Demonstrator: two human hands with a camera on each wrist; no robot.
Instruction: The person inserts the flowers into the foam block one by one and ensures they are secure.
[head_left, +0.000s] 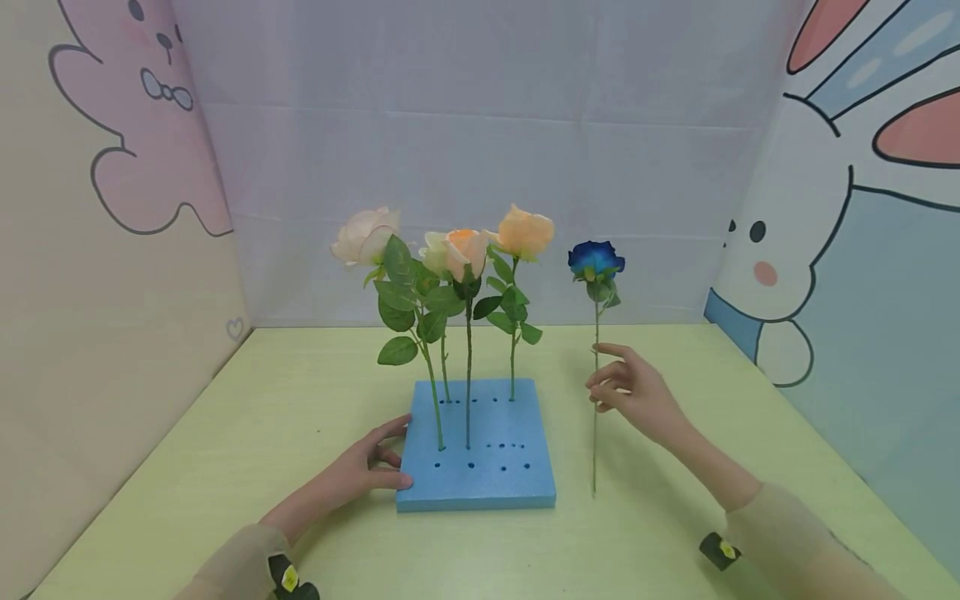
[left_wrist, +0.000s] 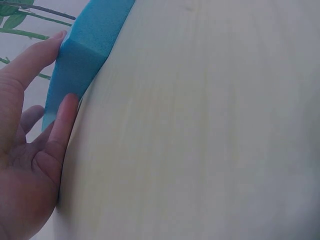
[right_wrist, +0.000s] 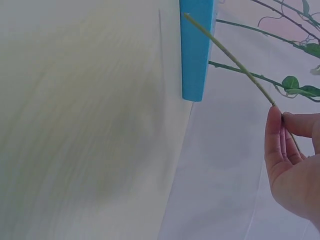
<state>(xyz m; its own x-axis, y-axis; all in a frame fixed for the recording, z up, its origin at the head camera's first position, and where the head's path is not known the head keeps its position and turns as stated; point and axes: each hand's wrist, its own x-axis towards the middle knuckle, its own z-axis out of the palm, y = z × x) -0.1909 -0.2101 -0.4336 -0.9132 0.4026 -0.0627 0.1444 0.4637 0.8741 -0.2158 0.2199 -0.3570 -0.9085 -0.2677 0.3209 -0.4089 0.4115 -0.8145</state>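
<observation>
My right hand (head_left: pixel 636 395) pinches the stem of a blue rose (head_left: pixel 596 261) between thumb and fingers. The rose stands upright, bloom on top, to the right of a blue foam block (head_left: pixel 480 492) with holes in its top. In the right wrist view the bare stem (right_wrist: pixel 235 60) slants out past the fingertips. Against the block's left side rests my left hand (head_left: pixel 367 462), its thumb by the near corner and its fingers spread along the edge. Artificial roses stand in the block: a pale pink one (head_left: pixel 366 237), a peach one (head_left: pixel 467 252), an orange-yellow one (head_left: pixel 525 232) and a partly hidden cream one (head_left: pixel 433 252).
The block sits on a pale yellow-green table (head_left: pixel 300 400). Behind it hangs a whitish cloth (head_left: pixel 480 150). Side panels show a pink cartoon bear (head_left: pixel 150 158) and a white rabbit (head_left: pixel 787 242). Several holes (head_left: pixel 504 468) show along the block's near rows.
</observation>
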